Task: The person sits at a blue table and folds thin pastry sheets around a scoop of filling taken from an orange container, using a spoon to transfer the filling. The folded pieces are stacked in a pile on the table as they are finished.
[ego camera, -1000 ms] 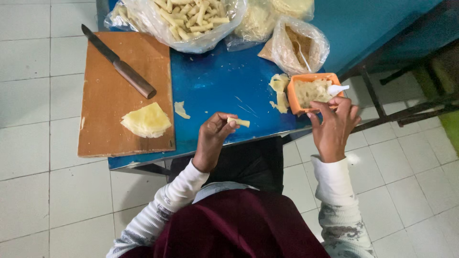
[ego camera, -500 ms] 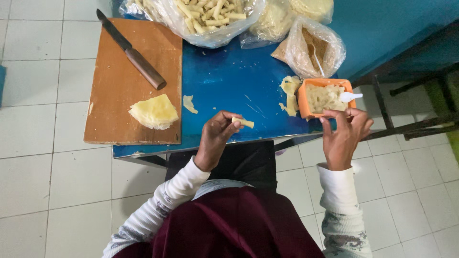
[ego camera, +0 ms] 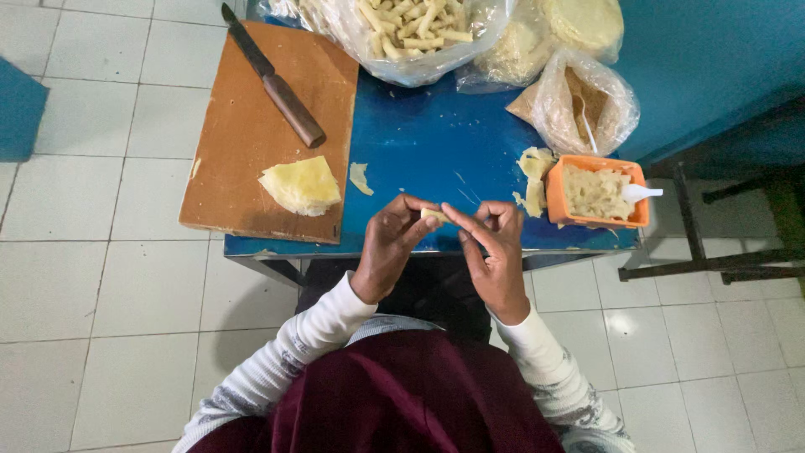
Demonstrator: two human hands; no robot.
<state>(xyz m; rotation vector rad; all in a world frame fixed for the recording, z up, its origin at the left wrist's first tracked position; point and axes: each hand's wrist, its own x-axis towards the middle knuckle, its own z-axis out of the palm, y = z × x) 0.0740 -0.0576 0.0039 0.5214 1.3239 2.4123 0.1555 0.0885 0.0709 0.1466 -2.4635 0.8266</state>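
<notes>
My right hand [ego camera: 495, 252] has come back from the orange tub [ego camera: 597, 193]; both grips now pinch the small pastry piece [ego camera: 433, 215] together, above the tabletop's [ego camera: 419, 143] near edge. My left hand [ego camera: 392, 243] holds its other end.

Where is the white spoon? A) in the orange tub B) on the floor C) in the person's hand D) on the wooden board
A: the white spoon rests in the orange tub of pale filling, its handle poking out over the right rim, while the wooden board holds only a knife and folded wrappers.
</notes>
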